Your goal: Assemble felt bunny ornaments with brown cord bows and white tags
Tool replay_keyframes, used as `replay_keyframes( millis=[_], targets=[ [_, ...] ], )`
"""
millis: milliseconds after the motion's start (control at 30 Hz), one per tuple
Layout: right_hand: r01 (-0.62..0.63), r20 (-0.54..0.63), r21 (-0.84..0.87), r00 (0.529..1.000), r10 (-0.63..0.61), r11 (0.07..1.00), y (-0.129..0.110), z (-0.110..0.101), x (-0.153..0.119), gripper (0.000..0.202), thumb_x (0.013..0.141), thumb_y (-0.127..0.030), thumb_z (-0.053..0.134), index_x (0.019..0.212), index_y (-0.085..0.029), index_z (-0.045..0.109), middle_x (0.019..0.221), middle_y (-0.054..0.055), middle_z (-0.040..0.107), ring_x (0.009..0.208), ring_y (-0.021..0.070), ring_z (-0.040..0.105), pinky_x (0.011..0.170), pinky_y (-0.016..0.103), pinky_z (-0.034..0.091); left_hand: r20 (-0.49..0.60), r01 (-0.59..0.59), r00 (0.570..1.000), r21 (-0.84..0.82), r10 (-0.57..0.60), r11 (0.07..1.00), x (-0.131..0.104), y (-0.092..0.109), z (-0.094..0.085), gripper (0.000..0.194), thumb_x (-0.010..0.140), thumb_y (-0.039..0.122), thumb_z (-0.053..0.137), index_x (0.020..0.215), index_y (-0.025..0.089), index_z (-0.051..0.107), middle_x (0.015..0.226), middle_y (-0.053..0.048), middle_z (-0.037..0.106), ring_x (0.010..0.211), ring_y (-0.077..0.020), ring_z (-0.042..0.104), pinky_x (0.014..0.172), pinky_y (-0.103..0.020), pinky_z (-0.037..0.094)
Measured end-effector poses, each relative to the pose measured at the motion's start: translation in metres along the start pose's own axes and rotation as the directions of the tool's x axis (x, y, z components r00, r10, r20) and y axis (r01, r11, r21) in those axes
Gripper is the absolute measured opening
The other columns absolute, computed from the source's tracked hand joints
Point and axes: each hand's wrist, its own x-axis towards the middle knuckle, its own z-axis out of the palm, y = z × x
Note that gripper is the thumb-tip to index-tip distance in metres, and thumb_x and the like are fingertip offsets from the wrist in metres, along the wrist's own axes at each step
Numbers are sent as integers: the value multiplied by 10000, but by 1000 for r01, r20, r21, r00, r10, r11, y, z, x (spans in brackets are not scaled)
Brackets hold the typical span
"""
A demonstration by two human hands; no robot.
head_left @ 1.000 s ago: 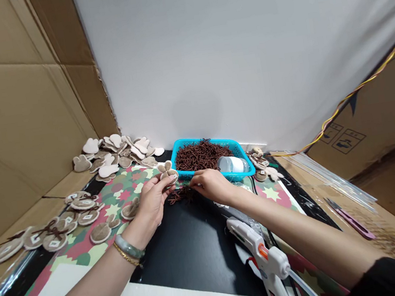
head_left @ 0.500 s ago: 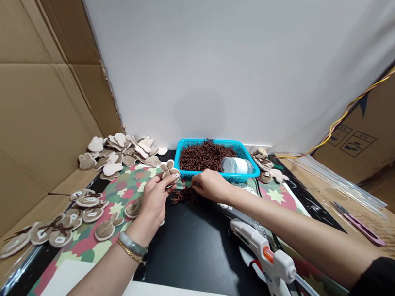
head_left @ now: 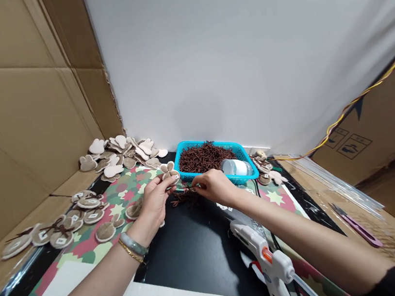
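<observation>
My left hand (head_left: 155,198) is clamped by thumb and fingers on a small beige felt animal-shaped piece with rounded ears (head_left: 168,169), raised just in front of the turquoise plastic mesh basket (head_left: 239,178). I can make out a bit of white at its lower edge, but no bow on it. My right hand (head_left: 216,187) has its fingertips drawn together beside a loose cluster of dark brown cord bows (head_left: 182,198) on the black-covered counter (head_left: 183,253); whether one is pinched there I cannot tell. The two hands are near each other, apart.

As for how far things have got, I can only read it from the pieces. At my far left, several round-bodied felt pieces (head_left: 60,239) carry brown bows and small white labels. Nearer, a plain eared piece (head_left: 105,231) lies on the patterned sheet (head_left: 116,209) with no bow that I can see, and another piece (head_left: 133,210) sits partly hidden by my left wrist. Behind them is a sizeable pile of felt pieces (head_left: 112,171), where I see no bows. The basket holds a thick heap of brown bows (head_left: 202,157) and a clear container with a white label (head_left: 235,167).

Below my right forearm is a white hot-glue gun (head_left: 257,245), and beyond the forearm lie pink-handled snips (head_left: 359,228), neither in my grasp.
</observation>
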Motion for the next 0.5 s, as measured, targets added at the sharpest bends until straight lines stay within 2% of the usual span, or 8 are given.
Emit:
replay_keyframes(
  millis=[100, 200, 367, 500],
  targets=[
    [164, -131, 71, 979, -153, 984, 4, -8, -8, 159, 897, -162, 595, 932, -178, 750, 784, 50, 761, 671, 153, 675, 630, 227, 409, 28, -5, 1000, 26, 4, 1000, 0, 0, 0, 293, 546, 209, 874, 798, 139, 743, 810, -16, 710, 742, -120, 613, 662, -228, 475],
    [262, -194, 59, 950, -246, 963, 3, -19, -15, 192, 920, -143, 539, 911, -158, 729, 772, 54, 750, 659, 145, 666, 605, 229, 399, 94, 0, 996, 65, -6, 998, -3, 0, 1, 314, 570, 242, 874, 839, 134, 753, 828, -30, 716, 747, -123, 609, 676, -232, 478],
    [276, -217, -41, 936, -278, 960, -3, -37, -21, 254, 963, -175, 462, 870, -145, 697, 710, 40, 702, 589, 118, 600, 547, 246, 337, 226, -15, 974, 178, -26, 984, -9, -3, 4, 327, 592, 285, 869, 859, 132, 758, 826, -36, 718, 721, -128, 593, 657, -238, 467],
    [244, -241, -157, 930, -277, 957, -7, -44, -20, 282, 981, -187, 432, 848, -142, 676, 649, 22, 659, 538, 106, 535, 521, 268, 276, 311, -100, 950, 253, 17, 962, -10, -7, 5, 300, 626, 286, 854, 874, 148, 757, 798, -11, 713, 725, -130, 588, 673, -236, 450]
  ],
)
